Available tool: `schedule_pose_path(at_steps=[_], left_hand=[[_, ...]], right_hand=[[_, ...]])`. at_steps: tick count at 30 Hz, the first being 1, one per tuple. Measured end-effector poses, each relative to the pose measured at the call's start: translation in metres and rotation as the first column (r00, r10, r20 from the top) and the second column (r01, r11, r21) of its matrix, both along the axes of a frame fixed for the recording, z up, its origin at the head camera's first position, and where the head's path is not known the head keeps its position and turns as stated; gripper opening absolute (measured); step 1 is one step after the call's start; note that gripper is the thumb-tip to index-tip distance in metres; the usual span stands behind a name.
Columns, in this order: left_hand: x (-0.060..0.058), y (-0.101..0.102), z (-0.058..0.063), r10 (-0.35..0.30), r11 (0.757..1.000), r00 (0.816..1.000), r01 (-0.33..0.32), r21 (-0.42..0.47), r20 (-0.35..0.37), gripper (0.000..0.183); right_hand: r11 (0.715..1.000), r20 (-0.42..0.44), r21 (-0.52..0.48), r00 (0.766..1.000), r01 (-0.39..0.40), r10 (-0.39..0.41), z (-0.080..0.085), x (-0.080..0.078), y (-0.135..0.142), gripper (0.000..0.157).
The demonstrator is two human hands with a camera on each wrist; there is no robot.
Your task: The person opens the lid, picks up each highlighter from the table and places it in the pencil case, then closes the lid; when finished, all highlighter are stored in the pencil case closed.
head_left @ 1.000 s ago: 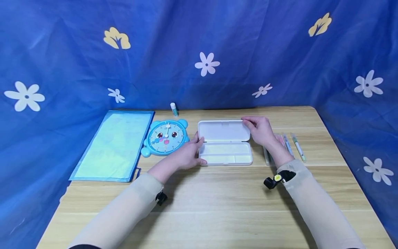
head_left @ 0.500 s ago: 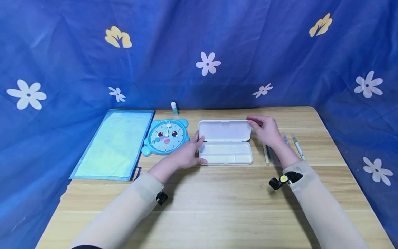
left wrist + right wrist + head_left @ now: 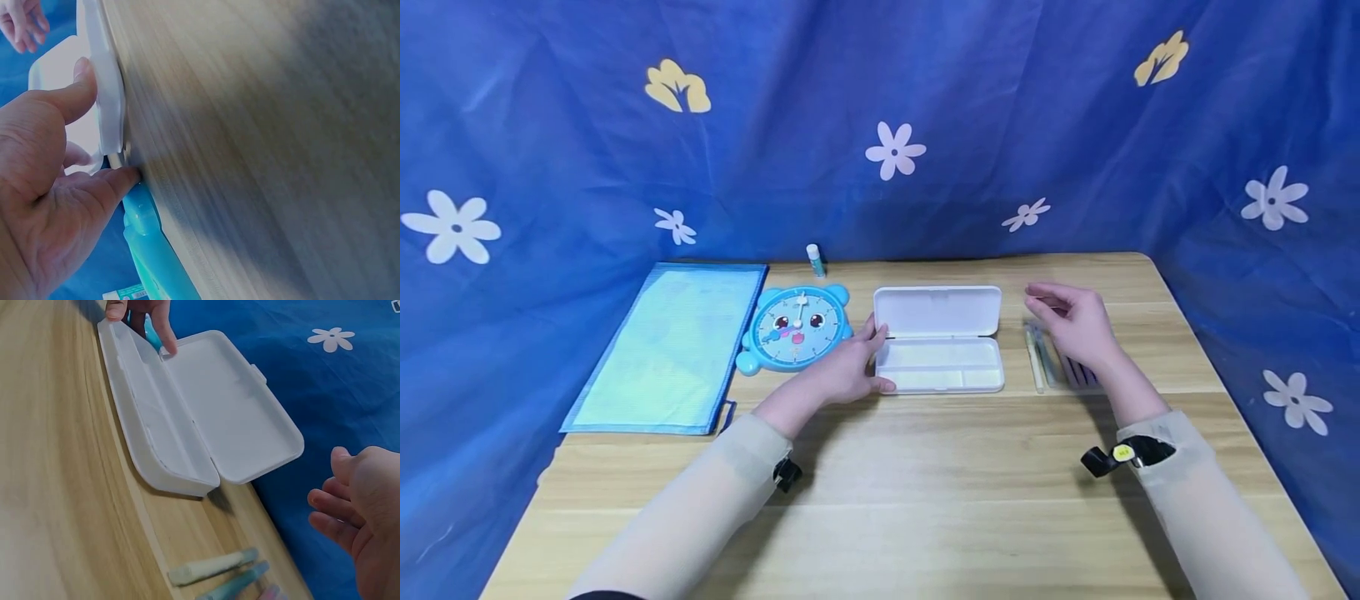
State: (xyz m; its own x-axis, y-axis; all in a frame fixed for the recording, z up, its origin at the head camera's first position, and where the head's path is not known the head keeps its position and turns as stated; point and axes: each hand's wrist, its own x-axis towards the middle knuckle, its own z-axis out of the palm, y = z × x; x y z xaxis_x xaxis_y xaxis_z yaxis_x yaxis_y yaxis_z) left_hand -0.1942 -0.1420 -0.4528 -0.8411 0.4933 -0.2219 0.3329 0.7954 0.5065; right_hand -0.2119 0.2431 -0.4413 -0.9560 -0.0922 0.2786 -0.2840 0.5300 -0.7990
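A white pencil case (image 3: 940, 387) lies open on the wooden table, its lid (image 3: 937, 311) tipped back on the far side. Inside, divided compartments show no contents. My left hand (image 3: 848, 368) grips the case's left end, thumb at the front corner and fingers near the hinge. My right hand (image 3: 1075, 323) is off the case, to its right and above several pens, its fingers loosely bent with nothing between them. In the right wrist view a pale yellow pen (image 3: 212, 566) and a teal pen (image 3: 237, 581) lie beyond the case's end. My right forearm and hand partly hide the other pens.
Left of the case sits a blue toy clock (image 3: 798, 329) with a cartoon face. A glue stick (image 3: 816, 261) stands behind it. A blue mesh folder (image 3: 662, 350) lies at the far left. Blue flowered cloth (image 3: 955, 125) hangs behind the table.
My right hand has left the lid's right corner and moved right, over the pens. My left hand keeps its grip on the pencil case, which stays open in place.
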Motion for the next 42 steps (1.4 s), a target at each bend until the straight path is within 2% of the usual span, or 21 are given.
schedule_pose_path(at_steps=[5,15,28,42], left_hand=[[0.000,-0.001,0.001,0.013,1.000,1.000,-0.013,0.001,0.004,0.109],[-0.001,-0.004,-0.001,0.011,1.000,1.000,-0.011,0.023,-0.015,0.111],[-0.003,-0.002,-0.003,0.023,0.999,1.000,-0.022,0.049,-0.020,0.110],[-0.001,-0.001,-0.003,0.021,0.998,1.000,-0.020,0.057,-0.022,0.109]], right_hand=[[1.000,0.004,-0.021,1.000,-0.014,0.014,0.001,0.009,0.005,0.034],[0.999,0.005,0.008,0.999,-0.040,0.040,-0.001,0.023,0.007,0.032],[1.000,0.002,0.000,1.000,-0.020,0.020,-0.010,0.030,0.010,0.026],[0.999,0.099,0.040,0.995,0.008,-0.012,-0.024,0.036,0.010,0.030]])
